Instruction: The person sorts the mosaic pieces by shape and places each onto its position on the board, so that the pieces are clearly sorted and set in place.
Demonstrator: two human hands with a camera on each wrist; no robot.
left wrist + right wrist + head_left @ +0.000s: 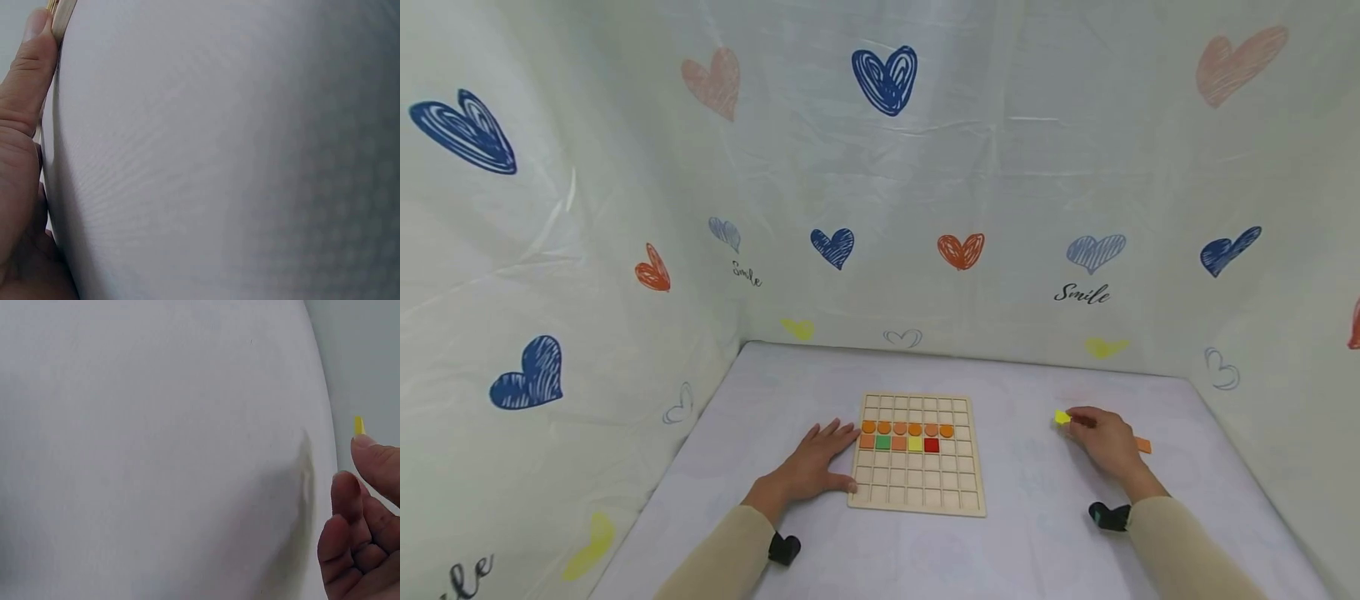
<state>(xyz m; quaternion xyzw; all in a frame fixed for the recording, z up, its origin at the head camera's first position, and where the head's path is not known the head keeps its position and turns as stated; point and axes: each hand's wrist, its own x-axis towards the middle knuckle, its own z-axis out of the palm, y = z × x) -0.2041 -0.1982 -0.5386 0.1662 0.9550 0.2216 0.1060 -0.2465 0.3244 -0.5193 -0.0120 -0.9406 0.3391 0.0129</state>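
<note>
A wooden grid board (919, 498) lies flat on the table. One row holds several orange round pieces (914, 429). Just below them sits a row of square tiles: two orange, a green tile (883, 442), a yellow one and a red tile (932, 446). My left hand (811, 463) rests at the board's left edge, fingers spread, thumb touching its lower left; the left wrist view shows the thumb (31, 69) against the wooden edge (63, 22). Off to the right, my right hand (1103, 439) pinches a small yellow piece (1062, 417), also visible in the right wrist view (358, 425).
An orange piece (1143, 445) lies on the white table (1022, 533), partly behind my right hand. Pale curtains (1022, 167) printed with hearts hang along the back and sides. A dark strap piece (785, 550) shows beside the left sleeve, another (1108, 517) beside the right.
</note>
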